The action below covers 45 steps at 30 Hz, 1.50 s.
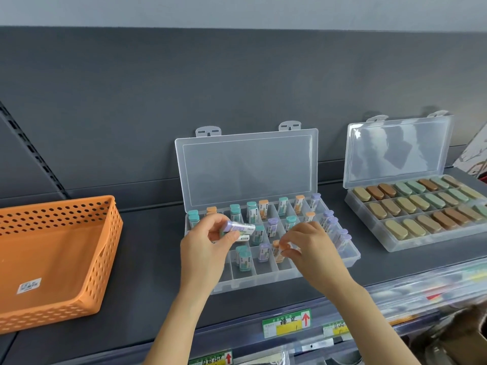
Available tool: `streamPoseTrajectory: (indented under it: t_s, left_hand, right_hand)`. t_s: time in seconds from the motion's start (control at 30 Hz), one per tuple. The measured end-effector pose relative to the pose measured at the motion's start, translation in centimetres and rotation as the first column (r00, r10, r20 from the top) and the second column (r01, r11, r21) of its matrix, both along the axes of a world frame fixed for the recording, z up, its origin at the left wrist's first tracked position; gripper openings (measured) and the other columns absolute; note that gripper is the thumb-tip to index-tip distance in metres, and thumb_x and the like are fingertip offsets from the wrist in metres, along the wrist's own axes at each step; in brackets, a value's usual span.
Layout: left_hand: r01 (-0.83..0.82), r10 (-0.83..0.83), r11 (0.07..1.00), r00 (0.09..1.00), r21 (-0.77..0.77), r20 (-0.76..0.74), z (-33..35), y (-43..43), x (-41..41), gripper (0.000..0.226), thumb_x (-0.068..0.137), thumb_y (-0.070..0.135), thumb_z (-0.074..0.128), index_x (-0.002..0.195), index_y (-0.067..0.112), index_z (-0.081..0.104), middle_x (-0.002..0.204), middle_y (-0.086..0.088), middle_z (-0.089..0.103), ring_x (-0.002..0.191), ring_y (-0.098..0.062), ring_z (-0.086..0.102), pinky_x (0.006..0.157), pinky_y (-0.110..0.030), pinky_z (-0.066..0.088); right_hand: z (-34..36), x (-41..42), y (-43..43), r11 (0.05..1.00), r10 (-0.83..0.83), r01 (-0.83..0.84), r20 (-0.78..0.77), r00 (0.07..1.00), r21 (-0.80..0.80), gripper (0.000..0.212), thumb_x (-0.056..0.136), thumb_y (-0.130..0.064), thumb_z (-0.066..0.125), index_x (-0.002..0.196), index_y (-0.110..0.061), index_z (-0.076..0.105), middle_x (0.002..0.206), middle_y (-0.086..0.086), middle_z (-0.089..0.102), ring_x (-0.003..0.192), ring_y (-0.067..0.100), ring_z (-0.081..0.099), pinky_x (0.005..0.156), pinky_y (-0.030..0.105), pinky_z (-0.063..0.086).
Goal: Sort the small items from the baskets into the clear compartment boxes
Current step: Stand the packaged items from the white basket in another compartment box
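Note:
A clear compartment box [253,281] stands open mid-shelf, its lid leaning on the back wall. Small upright erasers with teal, orange and purple caps fill many of its cells. My left hand [208,246] hovers over the box's left side and grips a few erasers, a purple-capped one [241,227] on top lying sideways. My right hand [311,248] is over the front middle cells and pinches an orange-capped eraser [278,250] standing in a cell. An orange perforated basket [56,255] sits at the left with only a label inside.
A second open clear box [421,242] at the right holds rows of tan, brown and green oval erasers. The shelf front edge carries yellow-green price tags [287,324]. A lower shelf with clear packs lies below right. The dark back wall is close behind the lids.

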State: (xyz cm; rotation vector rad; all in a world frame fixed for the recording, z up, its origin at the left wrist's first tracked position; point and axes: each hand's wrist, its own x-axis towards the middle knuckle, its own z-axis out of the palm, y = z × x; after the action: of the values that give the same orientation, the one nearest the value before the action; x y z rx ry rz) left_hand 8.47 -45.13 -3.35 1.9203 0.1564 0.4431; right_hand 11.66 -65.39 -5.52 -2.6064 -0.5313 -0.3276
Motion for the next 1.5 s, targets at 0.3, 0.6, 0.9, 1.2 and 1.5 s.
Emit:
streamPoseTrajectory:
  t_s: [0.3, 0.6, 0.9, 1.2, 1.5]
  left_hand:
    - [0.010, -0.010, 1.000, 1.000, 0.022, -0.002, -0.2, 0.2, 0.0, 0.017, 0.081, 0.012, 0.074, 0.080, 0.026, 0.065, 0.078, 0.022, 0.067, 0.075, -0.008, 0.065, 0.061, -0.033, 0.059]
    - [0.158, -0.167, 0.967, 0.985, 0.202, 0.030, 1.1, -1.2, 0.9, 0.019, 0.078, 0.018, 0.077, 0.084, 0.030, 0.064, 0.082, 0.021, 0.064, 0.080, -0.003, 0.063, 0.066, -0.011, 0.050]
    - [0.242, -0.244, 0.949, 0.970, 0.201, -0.014, 1.9, -3.0, 1.7, 0.036, 0.079, 0.015, 0.076, 0.097, 0.040, 0.057, 0.089, 0.027, 0.061, 0.083, 0.004, 0.062, 0.068, -0.004, 0.047]
    - [0.228, -0.236, 0.943, 0.972, 0.241, 0.006, 1.7, -4.0, 2.6, 0.031, 0.080, 0.013, 0.075, 0.108, 0.020, 0.064, 0.093, 0.014, 0.064, 0.079, 0.001, 0.061, 0.065, -0.002, 0.046]
    - [0.271, -0.281, 0.917, 0.960, 0.293, -0.008, 2.0, -5.5, 3.3, 0.029, 0.084, 0.014, 0.071, 0.111, 0.020, 0.064, 0.106, 0.009, 0.067, 0.090, -0.006, 0.063, 0.069, -0.002, 0.046]
  right_hand:
    - [-0.5, 0.1, 0.4, 0.994, -0.048, 0.047, -0.016, 0.999, -0.096, 0.023, 0.085, -0.020, 0.070, 0.106, -0.020, 0.062, 0.104, -0.006, 0.066, 0.103, 0.021, 0.053, 0.086, 0.033, 0.037]
    - [2.7, -0.5, 1.5, 0.977, 0.064, -0.053, -0.045, 0.997, 0.204, 0.031, 0.083, -0.020, 0.072, 0.114, -0.017, 0.066, 0.106, -0.009, 0.061, 0.092, 0.005, 0.054, 0.081, 0.012, 0.043]
    - [2.2, -0.9, -0.5, 0.876, -0.085, 0.139, -0.135, 0.987, 0.461, 0.013, 0.083, -0.009, 0.071, 0.095, -0.013, 0.069, 0.078, -0.017, 0.062, 0.075, -0.001, 0.062, 0.064, 0.009, 0.048]
    - [2.4, -0.1, -5.8, 0.843, -0.292, 0.321, -0.133, 0.947, 0.432, 0.018, 0.088, -0.013, 0.063, 0.105, -0.012, 0.069, 0.097, 0.000, 0.064, 0.077, 0.011, 0.065, 0.070, 0.014, 0.052]
    - [2.8, -0.5, -7.5, 0.921, -0.264, 0.286, -0.117, 0.957, 0.266, 0.014, 0.083, -0.014, 0.071, 0.095, -0.016, 0.065, 0.083, -0.008, 0.062, 0.074, 0.008, 0.060, 0.068, 0.009, 0.045]
